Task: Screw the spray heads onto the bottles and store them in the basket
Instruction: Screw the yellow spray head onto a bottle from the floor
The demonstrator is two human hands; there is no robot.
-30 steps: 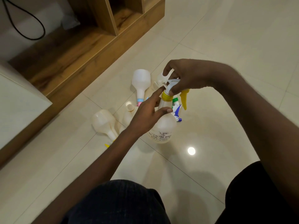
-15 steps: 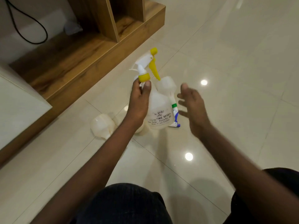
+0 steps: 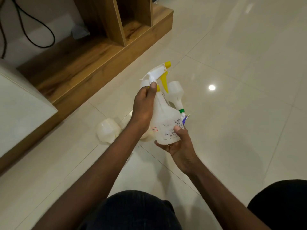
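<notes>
I hold a translucent white spray bottle tilted above the floor, with a white and yellow spray head sitting on its neck. My left hand grips the neck just below the yellow collar. My right hand cups the bottle's base from below, thumb on the label. Behind it on the floor lies another bottle with a green collar, and a blue and white spray head peeks out beside it. A further bottle lies to the left. No basket is in view.
A wooden shelf unit with open compartments runs along the upper left, with a black cable behind it. A white cabinet corner juts in at the left. Glossy tiled floor spreads to the right. My knees fill the bottom edge.
My right hand let go of the spray head, swung down and now cups the bottle's base. My left hand lifted the bottle up off the floor, gripping its neck.
</notes>
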